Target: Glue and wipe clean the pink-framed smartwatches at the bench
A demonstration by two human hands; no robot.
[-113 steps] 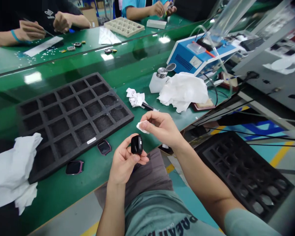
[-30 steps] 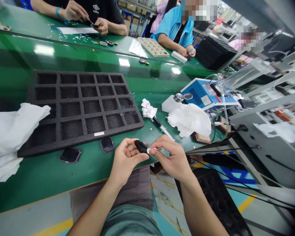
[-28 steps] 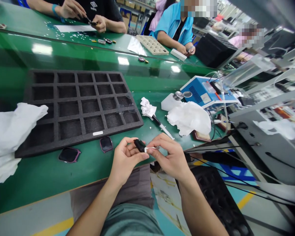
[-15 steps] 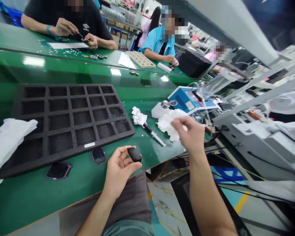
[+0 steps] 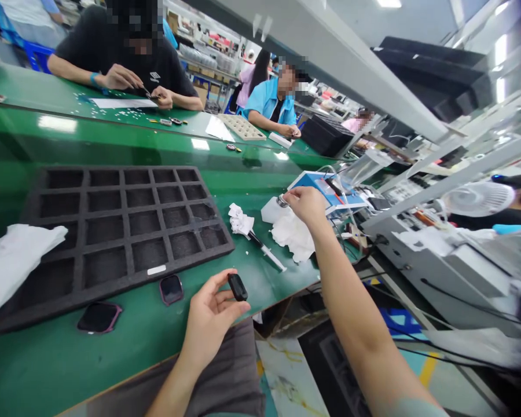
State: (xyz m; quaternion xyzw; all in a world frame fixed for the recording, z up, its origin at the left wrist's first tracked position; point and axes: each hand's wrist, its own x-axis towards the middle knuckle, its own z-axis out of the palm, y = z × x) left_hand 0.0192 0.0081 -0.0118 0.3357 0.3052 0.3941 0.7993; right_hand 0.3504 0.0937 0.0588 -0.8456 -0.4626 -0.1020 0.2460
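Observation:
My left hand (image 5: 212, 315) holds a small black watch case (image 5: 237, 287) by its edges, between thumb and fingers, above the table's front edge. My right hand (image 5: 306, 204) reaches out to a white bottle (image 5: 269, 211) with a round metal top (image 5: 282, 201). Its fingers are pinched together at that top; whatever they hold is hidden. Crumpled white tissue (image 5: 293, 236) lies under the right hand. Left of it rests a syringe (image 5: 267, 253) with tissue wrapped around its far end. Two purple-framed watch screens, one small (image 5: 171, 289) and one larger (image 5: 99, 317), lie left of my left hand.
A black foam tray (image 5: 156, 270) with square compartments covers the left of the green table. White cloth (image 5: 17, 260) overlaps its left end. A blue-and-white box (image 5: 306, 180) stands behind the bottle, with cables to the right. Two co-workers sit across the table.
My right hand has moved left and away from me, from over the tissue to the bottle's metal top. My left hand still holds the watch case, turned slightly. The view has tilted up.

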